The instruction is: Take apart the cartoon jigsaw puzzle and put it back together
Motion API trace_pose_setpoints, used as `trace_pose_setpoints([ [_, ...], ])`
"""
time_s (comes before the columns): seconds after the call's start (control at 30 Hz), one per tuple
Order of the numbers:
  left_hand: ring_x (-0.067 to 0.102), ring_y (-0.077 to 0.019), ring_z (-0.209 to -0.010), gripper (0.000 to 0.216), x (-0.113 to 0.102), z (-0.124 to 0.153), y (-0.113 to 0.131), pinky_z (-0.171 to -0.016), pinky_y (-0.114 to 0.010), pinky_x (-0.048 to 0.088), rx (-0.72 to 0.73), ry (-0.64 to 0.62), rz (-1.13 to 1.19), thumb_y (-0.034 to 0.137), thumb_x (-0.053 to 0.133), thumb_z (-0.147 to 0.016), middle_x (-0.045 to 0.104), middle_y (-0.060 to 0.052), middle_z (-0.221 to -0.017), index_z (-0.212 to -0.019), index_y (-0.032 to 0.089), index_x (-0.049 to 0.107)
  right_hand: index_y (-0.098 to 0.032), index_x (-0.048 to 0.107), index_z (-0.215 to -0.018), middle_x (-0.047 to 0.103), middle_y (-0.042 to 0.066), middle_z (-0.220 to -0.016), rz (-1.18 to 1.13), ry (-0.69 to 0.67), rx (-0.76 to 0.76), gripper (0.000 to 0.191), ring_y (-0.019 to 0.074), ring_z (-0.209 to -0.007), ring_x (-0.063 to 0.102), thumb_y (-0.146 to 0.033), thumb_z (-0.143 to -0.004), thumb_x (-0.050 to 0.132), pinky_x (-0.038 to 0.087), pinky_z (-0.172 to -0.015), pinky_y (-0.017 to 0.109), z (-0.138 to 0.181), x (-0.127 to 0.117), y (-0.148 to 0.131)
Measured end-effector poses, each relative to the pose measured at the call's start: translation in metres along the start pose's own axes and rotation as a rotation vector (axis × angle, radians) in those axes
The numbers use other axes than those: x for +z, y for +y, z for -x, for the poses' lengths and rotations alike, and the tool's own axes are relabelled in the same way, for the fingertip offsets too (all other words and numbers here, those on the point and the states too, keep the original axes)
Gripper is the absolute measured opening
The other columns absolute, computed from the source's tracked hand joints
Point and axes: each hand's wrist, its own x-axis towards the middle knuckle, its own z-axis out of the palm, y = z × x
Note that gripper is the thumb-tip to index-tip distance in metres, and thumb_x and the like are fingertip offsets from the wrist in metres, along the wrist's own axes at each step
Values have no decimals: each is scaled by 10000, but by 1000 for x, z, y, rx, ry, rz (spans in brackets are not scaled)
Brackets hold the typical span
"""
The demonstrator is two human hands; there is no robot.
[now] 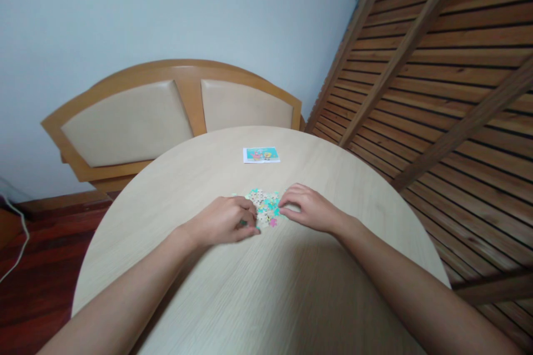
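A small pile of jigsaw puzzle pieces (266, 206) lies on the round wooden table (266, 288), mostly white-grey and turquoise, with a pink piece (272, 222) at its near edge. My left hand (231, 219) rests at the pile's left side, fingers curved and thumb apart from them. Bits of green show by that thumb and behind the fingers; whether they touch the hand is unclear. On the opposite side, my right hand (306, 206) has its bent fingers and thumb spaced apart, fingertips at the pile's edge. No piece is visibly gripped in either hand.
Beyond the pile lies a picture card (261, 155) with a pink and a yellow cartoon figure on turquoise. A padded wooden headboard (183, 116) stands behind the table against the wall. Slatted wood panelling (437, 77) leans along the right. A white cable (23, 233) hangs at left.
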Motion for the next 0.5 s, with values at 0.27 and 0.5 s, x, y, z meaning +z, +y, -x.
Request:
trace_pose_setpoints([
  [0.27,566,-284,-1288,351,22,-3,-18,-1066,-475,454,-108,138,-180,392,491,-1050,608,-101,-1423,-1330,240,640,-269,677,-1329,658,89,-1371,79,-66,56,349,314,-1328,507,-367,-1015,561,428,-1108,535,5,10,9],
  [0.5,618,-259,-1223,327,22,-4,-23,-1049,-459,467,-117,156,-144,358,449,-1071,695,-77,-1303,-1240,232,698,-250,714,-1268,713,82,-1288,19,-6,20,307,297,-1293,551,-335,-1000,589,449,-1105,519,2,8,4],
])
